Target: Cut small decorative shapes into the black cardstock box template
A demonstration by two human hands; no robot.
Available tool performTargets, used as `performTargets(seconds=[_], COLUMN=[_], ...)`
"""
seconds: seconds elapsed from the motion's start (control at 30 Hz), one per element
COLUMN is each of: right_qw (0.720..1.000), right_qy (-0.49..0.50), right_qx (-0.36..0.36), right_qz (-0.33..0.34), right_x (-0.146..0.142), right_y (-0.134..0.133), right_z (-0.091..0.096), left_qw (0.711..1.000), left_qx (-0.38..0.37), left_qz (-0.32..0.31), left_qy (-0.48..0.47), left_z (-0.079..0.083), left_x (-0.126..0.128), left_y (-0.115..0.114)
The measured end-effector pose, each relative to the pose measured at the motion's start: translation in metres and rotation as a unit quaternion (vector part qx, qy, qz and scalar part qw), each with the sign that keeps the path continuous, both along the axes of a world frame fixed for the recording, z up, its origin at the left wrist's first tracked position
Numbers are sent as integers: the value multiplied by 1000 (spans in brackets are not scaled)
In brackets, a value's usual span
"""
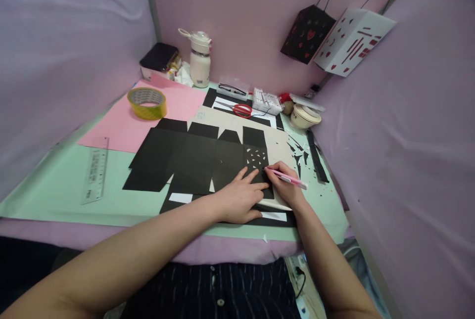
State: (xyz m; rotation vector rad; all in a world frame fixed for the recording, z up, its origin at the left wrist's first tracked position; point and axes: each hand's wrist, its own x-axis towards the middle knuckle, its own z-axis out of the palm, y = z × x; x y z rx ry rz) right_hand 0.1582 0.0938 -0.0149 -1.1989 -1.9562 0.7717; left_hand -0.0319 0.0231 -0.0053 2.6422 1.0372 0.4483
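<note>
A black paper box template (197, 158) with tabs and fold lines lies flat on the table. Its right-hand panel carries a cluster of small cut-out shapes (256, 157). My left hand (243, 196) rests on that panel with its fingers spread, just below the cut-outs. Pinched in my right hand (285, 183) is a slim pink craft knife (287, 177), its tip down at the panel's right side by my left fingertips. The blade itself is too small to make out. Under the template sits a cream board (278, 148), and black paper with white strips shows along the front.
Yellow tape (147, 103) stands on pink paper (178, 96), with a clear ruler (95, 173) nearby. Red-handled scissors (242, 110), a marker box (266, 101) and a bottle (200, 59) are at the back. Black scraps (298, 158) lie right; two paper lanterns (309, 34) hang above.
</note>
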Motion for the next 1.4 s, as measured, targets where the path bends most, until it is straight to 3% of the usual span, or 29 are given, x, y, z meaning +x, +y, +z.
performTargets(seconds=[1.4], right_qw=[1000], right_qy=[11], right_qx=[-8], right_qz=[-15], right_x=[1], right_y=[1], right_z=[-3], left_qw=[1000], left_qx=[6], left_qz=[3], left_qy=[1], left_z=[1], left_x=[0], left_y=[0])
